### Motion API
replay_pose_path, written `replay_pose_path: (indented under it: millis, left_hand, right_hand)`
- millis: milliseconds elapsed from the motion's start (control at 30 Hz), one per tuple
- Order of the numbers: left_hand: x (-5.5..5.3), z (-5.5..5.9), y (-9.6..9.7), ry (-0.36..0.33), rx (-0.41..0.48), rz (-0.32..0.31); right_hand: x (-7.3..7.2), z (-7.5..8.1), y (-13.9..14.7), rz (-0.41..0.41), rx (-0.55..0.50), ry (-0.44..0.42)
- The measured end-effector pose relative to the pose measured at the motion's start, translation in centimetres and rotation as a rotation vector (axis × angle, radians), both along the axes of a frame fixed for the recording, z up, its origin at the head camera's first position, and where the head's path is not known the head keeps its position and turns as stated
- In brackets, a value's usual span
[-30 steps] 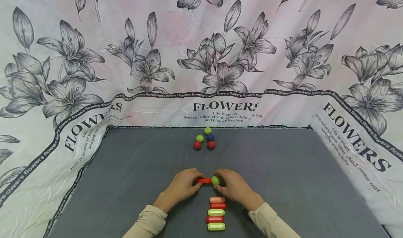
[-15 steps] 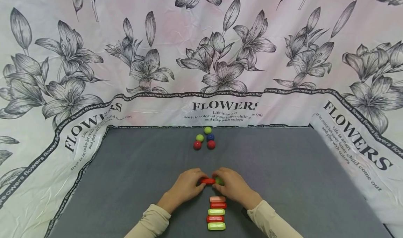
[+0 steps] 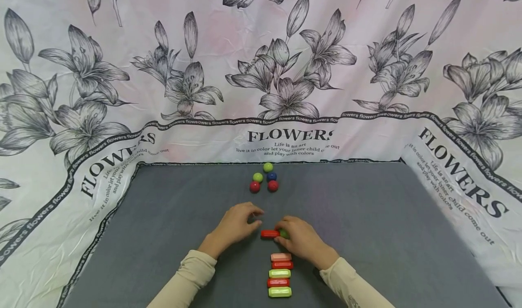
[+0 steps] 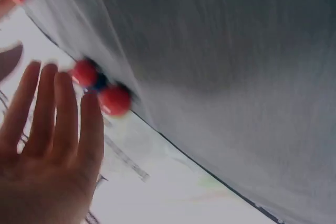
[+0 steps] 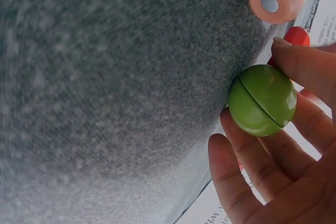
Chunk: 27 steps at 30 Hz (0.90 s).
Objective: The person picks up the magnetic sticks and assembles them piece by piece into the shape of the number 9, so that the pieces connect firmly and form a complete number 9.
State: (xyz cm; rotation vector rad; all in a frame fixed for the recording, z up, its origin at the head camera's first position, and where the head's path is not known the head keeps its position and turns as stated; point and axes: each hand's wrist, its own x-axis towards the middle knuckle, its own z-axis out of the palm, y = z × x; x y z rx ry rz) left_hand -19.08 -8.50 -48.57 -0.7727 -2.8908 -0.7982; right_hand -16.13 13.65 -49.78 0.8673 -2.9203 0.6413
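Left fingers [image 4: 66, 108] have released the red bar [image 3: 269, 234]; right fingers [image 5: 252, 150] still grasp the green ball [image 5: 262, 99].

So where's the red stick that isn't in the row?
In the head view, the red stick is near the middle of the table, its right end by the green ball in the right hand, just beyond the pink stick.

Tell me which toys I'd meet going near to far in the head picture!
Yellow-green rod, red rod, second yellow-green rod, second red rod, pink rod, third red rod, two red balls, blue ball beside a green ball, farthest green ball.
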Motion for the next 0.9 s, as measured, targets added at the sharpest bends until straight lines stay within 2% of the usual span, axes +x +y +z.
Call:
replay_pose_path:
  millis: [100,200,333,467,633,767,900]
  left_hand:
    - [-2.1,0.5,-0.4,0.032,0.052,0.132]
    - [-4.2,0.5,-0.6,0.042,0.048,0.202]
    - [-6.6,0.1,-0.5,0.061,0.047,0.210]
    - [-8.4,-0.4,-0.5,-0.008,0.101,0.216]
    - [-9.4,-1.0,-0.6,-0.110,0.190,0.205]
    - [-9.7,-1.6,-0.6,-0.142,0.234,0.199]
    - [-9.8,-2.0,-0.6,-0.143,0.273,0.191]
  right_hand:
    - [-0.1,0.0,0.1,-0.008,0.002,0.007]
    - [-0.2,0.0,0.2,-0.004,-0.009,0.008]
    - [-0.3,-0.2,0.3,-0.003,-0.017,0.006]
    - [-0.4,-0.1,0.4,-0.009,-0.008,0.003]
    - [-0.4,0.0,0.5,-0.013,0.005,0.004]
    - [-0.4,0.0,0.5,-0.011,0.018,0.010]
    - [-0.4,0.0,0.6,-0.001,0.019,0.020]
